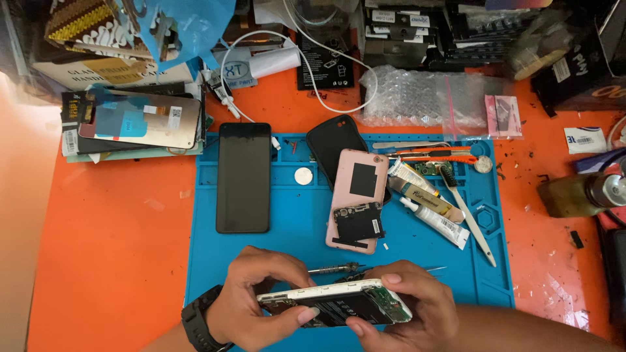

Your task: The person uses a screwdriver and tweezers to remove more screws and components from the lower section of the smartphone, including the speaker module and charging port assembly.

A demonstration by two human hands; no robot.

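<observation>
1. While both your hands close on the opened phone, it sits low over the front edge of the blue repair mat, back cover off, battery and circuit board showing.
2. Left hand: clamped on the phone's left end, thumb on its top face; black watch at the wrist.
3. Right hand: clamped on the right end, fingers over the upper edge.
4. Just behind: a screwdriver and tweezers lie on the mat.
5. Further back: pink back cover, black phone, glue tubes.
6. Judged step: internal disassembly; the next move likely calls for freeing one hand for a tool.
</observation>
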